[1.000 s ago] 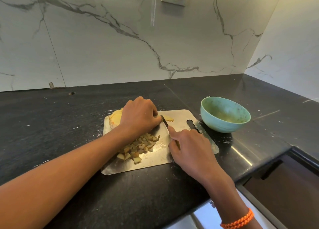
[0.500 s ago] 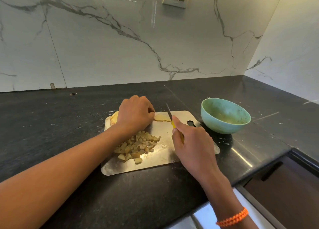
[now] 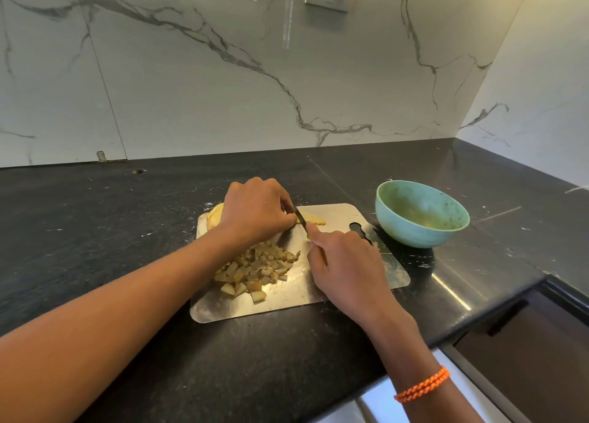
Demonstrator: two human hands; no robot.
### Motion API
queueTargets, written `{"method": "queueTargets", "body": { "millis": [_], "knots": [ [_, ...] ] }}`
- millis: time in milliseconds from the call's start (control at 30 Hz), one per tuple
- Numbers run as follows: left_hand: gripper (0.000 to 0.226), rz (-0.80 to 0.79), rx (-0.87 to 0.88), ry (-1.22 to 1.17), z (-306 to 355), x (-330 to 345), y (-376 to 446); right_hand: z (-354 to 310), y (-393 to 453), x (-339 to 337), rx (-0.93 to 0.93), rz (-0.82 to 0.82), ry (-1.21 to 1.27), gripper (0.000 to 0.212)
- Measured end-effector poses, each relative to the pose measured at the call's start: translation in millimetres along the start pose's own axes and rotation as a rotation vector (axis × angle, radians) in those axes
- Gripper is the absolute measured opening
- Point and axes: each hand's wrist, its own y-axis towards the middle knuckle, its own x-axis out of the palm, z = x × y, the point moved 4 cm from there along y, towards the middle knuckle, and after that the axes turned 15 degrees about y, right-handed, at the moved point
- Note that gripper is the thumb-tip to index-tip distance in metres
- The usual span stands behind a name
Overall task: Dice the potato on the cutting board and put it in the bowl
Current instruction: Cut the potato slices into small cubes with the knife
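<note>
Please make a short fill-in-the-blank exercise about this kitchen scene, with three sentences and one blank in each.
1. The right hand holds a ____ over the cutting board.
2. The heap of diced potato lies on the ____.
3. The green bowl stands on the black counter, to the ____ of the board.

Missing words: knife; cutting board; right
</note>
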Motion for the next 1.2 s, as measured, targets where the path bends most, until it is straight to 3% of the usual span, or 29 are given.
{"method": "queueTargets", "body": {
  "millis": [367, 600, 767, 1200],
  "knots": [
    [0.024, 0.03, -0.024, -0.006, 3, 2, -3, 4, -36, -13, 0.0, -0.035, 0.033, 0.049],
    [0.023, 0.014, -0.009, -0.001, 2, 0, -3, 5, -47, -15, -0.031, 0.035, 0.088, 0.046],
    [0.013, 0.012, -0.051, -0.043, -5, -4, 2, 4, -38, -21, -0.014, 0.192, 0.194, 0.042],
    [0.01, -0.054, -0.051, -0.056, -10, -1, 4, -2, -6, -6, -0.019, 0.044, 0.065, 0.043]
  ]
}}
